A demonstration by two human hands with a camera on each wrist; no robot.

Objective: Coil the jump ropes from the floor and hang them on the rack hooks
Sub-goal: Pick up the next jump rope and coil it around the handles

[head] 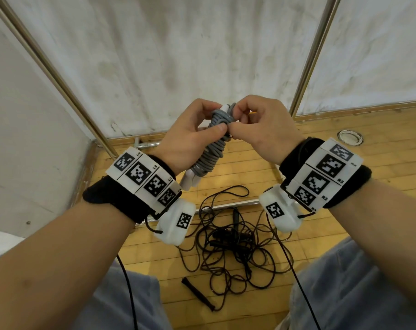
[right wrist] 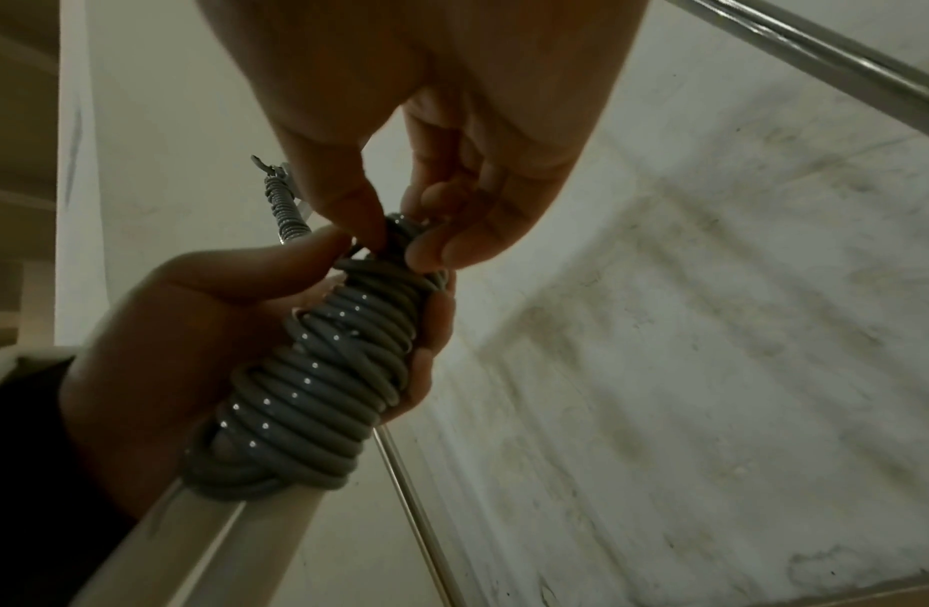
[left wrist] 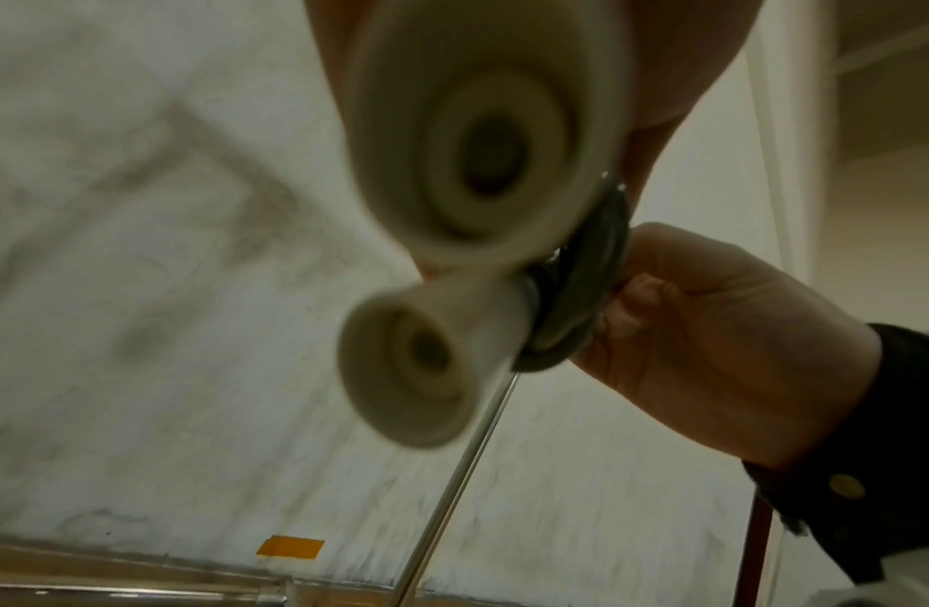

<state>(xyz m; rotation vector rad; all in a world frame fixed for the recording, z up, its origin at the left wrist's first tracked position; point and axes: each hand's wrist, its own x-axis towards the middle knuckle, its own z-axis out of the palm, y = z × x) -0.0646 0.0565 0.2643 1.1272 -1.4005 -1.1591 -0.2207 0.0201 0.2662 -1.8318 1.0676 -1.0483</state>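
Rack poles (head: 314, 53) frame the wall behind, wooden floor (head: 359, 148) below, with a dark rope (head: 228, 248) lying tangled there, not yet coiled; the grey jump rope (head: 211, 148) is up at chest height, wound tight round its white handles (head: 189, 181). Left hand (head: 190, 139) wraps round the bundle's middle; right hand (head: 259, 129) pinches the cord at the top end. I'd say this is the tuck-off; keep the left grip firm so the wraps don't spring loose, and feed the tail under a turn. Long axis runs diagonally, handle butts pointing down toward the left wrist.
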